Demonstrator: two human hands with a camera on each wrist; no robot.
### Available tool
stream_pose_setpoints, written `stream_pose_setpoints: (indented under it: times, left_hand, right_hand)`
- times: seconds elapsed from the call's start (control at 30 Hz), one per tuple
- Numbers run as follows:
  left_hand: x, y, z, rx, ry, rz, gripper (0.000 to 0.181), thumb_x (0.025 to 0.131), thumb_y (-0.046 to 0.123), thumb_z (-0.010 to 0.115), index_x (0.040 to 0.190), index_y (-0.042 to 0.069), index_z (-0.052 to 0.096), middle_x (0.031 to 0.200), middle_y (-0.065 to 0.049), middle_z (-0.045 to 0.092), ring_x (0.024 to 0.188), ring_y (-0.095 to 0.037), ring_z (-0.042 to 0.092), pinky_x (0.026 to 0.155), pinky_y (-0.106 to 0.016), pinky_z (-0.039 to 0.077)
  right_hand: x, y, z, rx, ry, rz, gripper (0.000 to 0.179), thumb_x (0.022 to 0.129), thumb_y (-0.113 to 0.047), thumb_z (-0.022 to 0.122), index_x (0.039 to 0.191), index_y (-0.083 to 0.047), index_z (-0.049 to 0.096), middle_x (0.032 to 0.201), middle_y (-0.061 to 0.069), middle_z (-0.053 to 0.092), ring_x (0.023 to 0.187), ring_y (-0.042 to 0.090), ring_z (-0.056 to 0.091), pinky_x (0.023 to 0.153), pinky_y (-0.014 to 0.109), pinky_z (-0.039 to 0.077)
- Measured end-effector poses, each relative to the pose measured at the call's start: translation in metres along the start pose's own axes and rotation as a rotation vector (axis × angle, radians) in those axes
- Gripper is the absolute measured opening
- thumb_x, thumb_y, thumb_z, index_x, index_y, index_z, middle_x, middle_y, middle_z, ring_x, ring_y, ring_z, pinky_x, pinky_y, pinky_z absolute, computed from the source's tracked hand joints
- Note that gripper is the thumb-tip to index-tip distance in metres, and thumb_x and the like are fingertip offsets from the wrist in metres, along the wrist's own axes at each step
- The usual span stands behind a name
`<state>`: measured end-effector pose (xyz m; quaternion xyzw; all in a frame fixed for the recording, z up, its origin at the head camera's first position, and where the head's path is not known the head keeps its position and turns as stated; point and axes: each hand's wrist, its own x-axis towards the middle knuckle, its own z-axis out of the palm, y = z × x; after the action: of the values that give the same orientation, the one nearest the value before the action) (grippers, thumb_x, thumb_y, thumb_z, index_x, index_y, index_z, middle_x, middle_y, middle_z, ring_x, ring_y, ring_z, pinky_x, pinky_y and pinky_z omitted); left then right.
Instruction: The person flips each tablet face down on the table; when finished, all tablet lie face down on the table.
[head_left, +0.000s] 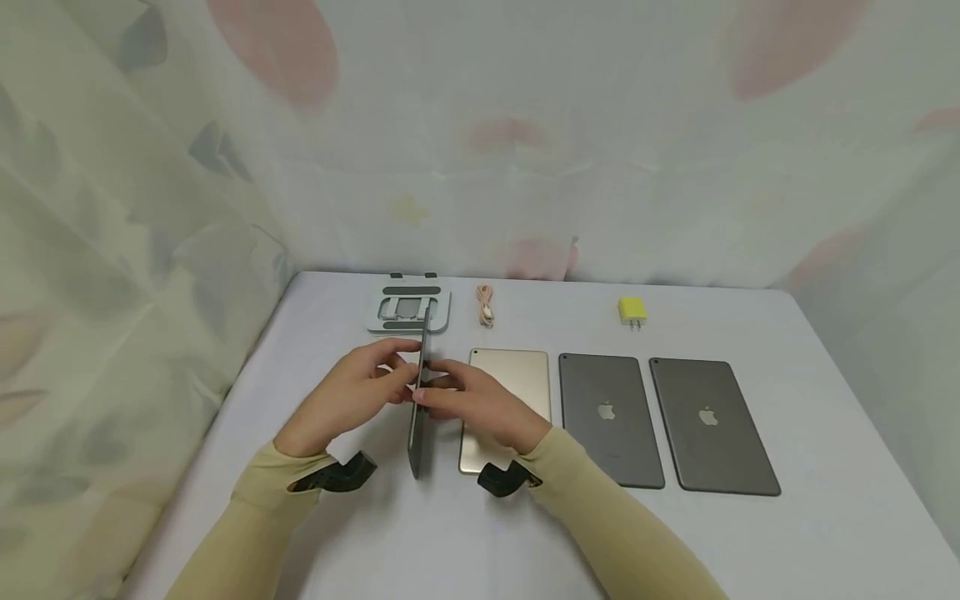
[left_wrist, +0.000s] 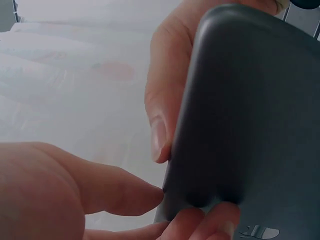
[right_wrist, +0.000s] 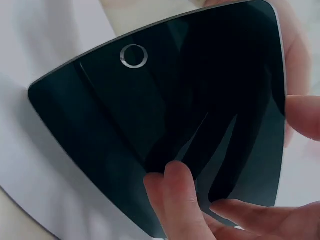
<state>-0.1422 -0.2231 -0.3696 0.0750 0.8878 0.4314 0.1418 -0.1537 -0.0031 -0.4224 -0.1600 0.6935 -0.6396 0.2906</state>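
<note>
A dark grey tablet (head_left: 417, 446) stands on edge between the two hands, seen nearly edge-on in the head view. Its plain metal back (left_wrist: 260, 110) fills much of the left wrist view. The right wrist view shows its dark glossy screen (right_wrist: 100, 110) with a ringed home button (right_wrist: 134, 56). The left hand (head_left: 358, 387) grips it from the left, thumb at the edge and fingertips against the back. From the other side the right hand (head_left: 483, 402) holds it, thumb at the edge and fingertips on the screen. The right forearm partly covers a gold tablet (head_left: 517, 375) lying flat.
Two grey tablets (head_left: 607, 417), (head_left: 712, 429) lie face down in a row to the right. Behind them sits a yellow plug adapter (head_left: 632, 310). A coiled cable (head_left: 485, 306) and a folded stand (head_left: 411, 291) lie at the back, near the patterned curtain (head_left: 525, 150).
</note>
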Motion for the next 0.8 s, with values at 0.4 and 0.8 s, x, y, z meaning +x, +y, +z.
stream_pose_setpoints:
  times: [0.4, 0.8]
  left_hand:
    - [0.021, -0.021, 0.02, -0.052, -0.04, -0.034, 0.044, 0.109, 0.029, 0.058, 0.149, 0.012, 0.062, 0.133, -0.012, 0.072, 0.111, -0.03, 0.075, 0.095, -0.041, 0.062]
    - [0.03, -0.035, 0.028, -0.015, -0.102, -0.144, 0.057, 0.105, 0.037, 0.065, 0.154, 0.008, 0.056, 0.15, -0.022, 0.062, 0.11, -0.029, 0.074, 0.095, -0.044, 0.06]
  right_hand:
    - [-0.018, -0.007, -0.013, 0.031, 0.065, -0.011, 0.075, 0.1, -0.018, 0.075, 0.166, -0.011, 0.04, 0.146, 0.021, 0.066, 0.108, 0.031, 0.081, 0.098, 0.04, 0.064]
    - [-0.033, 0.001, -0.04, -0.124, 0.156, -0.026, 0.07, 0.094, -0.007, 0.076, 0.16, -0.009, 0.051, 0.133, 0.02, 0.07, 0.108, 0.022, 0.077, 0.094, 0.038, 0.064]
